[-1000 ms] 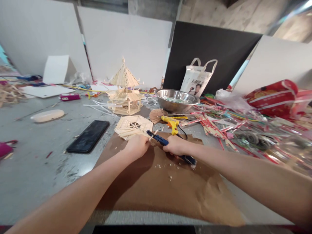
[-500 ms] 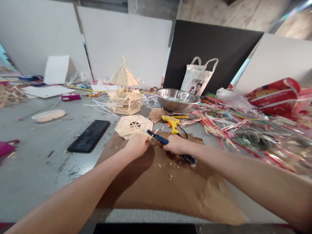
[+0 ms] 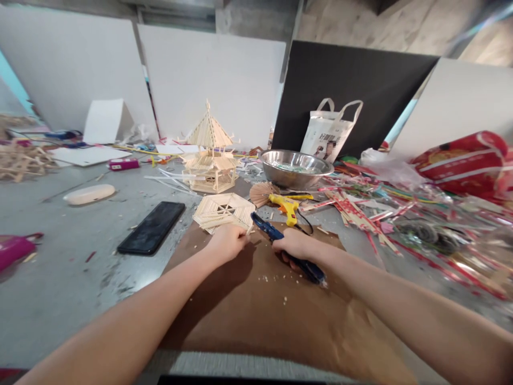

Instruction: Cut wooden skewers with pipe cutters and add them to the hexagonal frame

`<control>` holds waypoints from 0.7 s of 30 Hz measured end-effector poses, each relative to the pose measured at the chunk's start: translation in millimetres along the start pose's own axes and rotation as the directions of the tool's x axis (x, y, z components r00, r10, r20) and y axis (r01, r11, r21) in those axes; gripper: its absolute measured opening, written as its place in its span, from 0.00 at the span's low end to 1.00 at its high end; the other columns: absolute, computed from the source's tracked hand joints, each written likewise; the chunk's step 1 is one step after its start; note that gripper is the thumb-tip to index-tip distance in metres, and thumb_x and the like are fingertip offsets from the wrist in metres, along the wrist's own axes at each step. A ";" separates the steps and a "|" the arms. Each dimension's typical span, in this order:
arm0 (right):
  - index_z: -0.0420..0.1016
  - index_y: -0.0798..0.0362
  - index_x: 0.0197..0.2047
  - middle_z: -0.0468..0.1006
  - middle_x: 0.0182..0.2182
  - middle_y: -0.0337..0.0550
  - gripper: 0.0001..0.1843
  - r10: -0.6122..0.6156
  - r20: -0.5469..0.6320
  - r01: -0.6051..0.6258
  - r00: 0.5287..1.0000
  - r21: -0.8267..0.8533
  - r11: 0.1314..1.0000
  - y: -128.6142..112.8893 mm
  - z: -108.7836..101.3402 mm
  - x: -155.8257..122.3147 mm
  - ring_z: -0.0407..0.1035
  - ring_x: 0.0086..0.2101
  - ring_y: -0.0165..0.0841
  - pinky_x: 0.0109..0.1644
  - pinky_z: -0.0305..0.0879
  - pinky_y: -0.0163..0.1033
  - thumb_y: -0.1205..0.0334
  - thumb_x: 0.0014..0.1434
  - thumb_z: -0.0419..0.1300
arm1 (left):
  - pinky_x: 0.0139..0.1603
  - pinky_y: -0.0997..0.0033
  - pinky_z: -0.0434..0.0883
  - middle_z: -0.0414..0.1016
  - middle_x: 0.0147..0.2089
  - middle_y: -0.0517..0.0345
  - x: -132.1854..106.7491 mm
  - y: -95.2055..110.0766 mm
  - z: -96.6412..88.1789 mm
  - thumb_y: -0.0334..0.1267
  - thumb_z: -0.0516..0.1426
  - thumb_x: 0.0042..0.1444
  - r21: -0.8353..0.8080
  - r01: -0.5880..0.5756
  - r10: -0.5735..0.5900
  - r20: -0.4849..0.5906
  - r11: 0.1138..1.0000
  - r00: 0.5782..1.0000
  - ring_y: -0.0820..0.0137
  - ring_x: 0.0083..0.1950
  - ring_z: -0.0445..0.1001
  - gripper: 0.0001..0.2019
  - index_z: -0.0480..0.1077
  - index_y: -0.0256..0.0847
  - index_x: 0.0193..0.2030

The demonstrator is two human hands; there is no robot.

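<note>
brown paper sheet (image 3: 260,315) is covering the lower centre of the frame. stick pavilion (image 3: 211,160) is standing at upper centre, steel bowl (image 3: 296,168) sitting to its right. black phone (image 3: 152,227) is lying left of centre. hexagonal stick panel (image 3: 224,209) is resting at the paper's far edge. right hand (image 3: 296,247) is gripping a blue-handled cutter (image 3: 266,230), tip pointing at the panel. left hand (image 3: 226,243) is closing on a thin stick (image 3: 249,231) at centre, just beside the cutter.

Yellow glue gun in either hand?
No, the yellow glue gun lies on the table past the brown paper; the right hand grips a blue-handled tool, the left hand a thin stick.
</note>
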State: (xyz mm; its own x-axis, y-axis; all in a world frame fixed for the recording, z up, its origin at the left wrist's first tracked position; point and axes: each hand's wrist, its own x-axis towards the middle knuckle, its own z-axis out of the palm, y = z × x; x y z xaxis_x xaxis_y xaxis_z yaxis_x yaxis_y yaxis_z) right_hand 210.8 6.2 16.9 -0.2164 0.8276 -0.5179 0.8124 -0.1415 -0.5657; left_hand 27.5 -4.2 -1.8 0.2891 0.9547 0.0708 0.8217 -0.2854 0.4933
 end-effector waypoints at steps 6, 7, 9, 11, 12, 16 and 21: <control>0.63 0.57 0.21 0.65 0.11 0.35 0.09 -0.041 0.149 0.000 0.988 0.262 0.965 7.1 -7.8 -1.6 0.59 0.11 0.24 0.17 0.60 0.30 0.61 0.47 0.50 | 0.23 0.78 0.55 0.65 0.17 0.62 -3.8 -0.3 -2.6 0.42 0.47 0.48 -0.150 0.019 -0.024 -0.027 0.988 0.999 0.75 0.21 0.63 0.15 0.67 0.37 0.19; 0.63 0.57 0.22 0.65 0.11 0.34 0.10 -0.045 0.166 -0.006 0.985 0.294 0.956 7.3 -9.1 -2.7 0.59 0.11 0.24 0.18 0.60 0.30 0.59 0.48 0.50 | 0.23 0.78 0.55 0.65 0.16 0.62 -4.7 -0.1 -3.3 0.42 0.47 0.48 -0.174 0.020 -0.025 -0.031 0.985 0.999 0.76 0.20 0.62 0.15 0.67 0.37 0.19; 0.63 0.57 0.24 0.65 0.12 0.34 0.11 -0.055 0.191 -0.015 0.980 0.343 0.939 7.9 -11.1 -3.8 0.60 0.12 0.23 0.18 0.61 0.29 0.57 0.49 0.51 | 0.22 0.78 0.55 0.64 0.16 0.63 -6.1 -0.5 -4.2 0.43 0.47 0.48 -0.225 0.026 -0.033 -0.029 0.974 0.999 0.76 0.20 0.62 0.15 0.67 0.37 0.19; 0.63 0.56 0.25 0.66 0.13 0.34 0.12 -0.065 0.209 -0.019 0.976 0.374 0.927 9.2 -12.4 -3.4 0.60 0.13 0.23 0.18 0.61 0.29 0.55 0.50 0.51 | 0.21 0.78 0.55 0.63 0.15 0.63 -6.6 -1.9 -4.0 0.44 0.47 0.48 -0.276 0.036 -0.045 -0.025 0.961 0.999 0.77 0.19 0.61 0.16 0.66 0.37 0.19; 0.63 0.56 0.26 0.66 0.13 0.34 0.13 -0.068 0.216 -0.021 0.974 0.385 0.923 9.9 -12.8 -3.0 0.60 0.13 0.23 0.18 0.61 0.29 0.54 0.50 0.51 | 0.21 0.79 0.55 0.62 0.14 0.64 -6.6 -2.9 -3.7 0.44 0.47 0.48 -0.300 0.043 -0.054 -0.026 0.953 0.998 0.77 0.18 0.61 0.16 0.65 0.37 0.19; 0.63 0.56 0.29 0.66 0.15 0.35 0.14 -0.069 0.219 -0.030 0.973 0.421 0.907 12.1 -14.7 -5.1 0.62 0.14 0.24 0.19 0.62 0.30 0.52 0.51 0.50 | 0.18 0.79 0.54 0.59 0.12 0.66 -5.8 -6.9 -2.8 0.46 0.47 0.48 -0.406 0.090 -0.114 -0.036 0.909 0.993 0.78 0.16 0.58 0.16 0.62 0.37 0.19; 0.62 0.55 0.31 0.67 0.18 0.35 0.14 -0.102 0.115 0.033 0.988 0.492 0.870 12.3 -21.7 -22.4 0.62 0.16 0.24 0.21 0.63 0.32 0.51 0.50 0.51 | 0.17 0.79 0.54 0.58 0.12 0.66 -4.1 -10.4 -6.2 0.47 0.46 0.48 -0.483 0.119 -0.162 -0.050 0.868 0.985 0.78 0.14 0.57 0.16 0.62 0.37 0.21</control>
State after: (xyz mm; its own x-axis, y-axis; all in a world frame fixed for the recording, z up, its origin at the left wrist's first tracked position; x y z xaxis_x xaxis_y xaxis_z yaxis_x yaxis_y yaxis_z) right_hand 237.4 -2.2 35.5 -0.3590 0.7699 -0.5276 0.4335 -0.3631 -0.8248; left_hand 14.8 -4.6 -1.9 0.1271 0.9914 0.0329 0.5102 -0.0937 0.8549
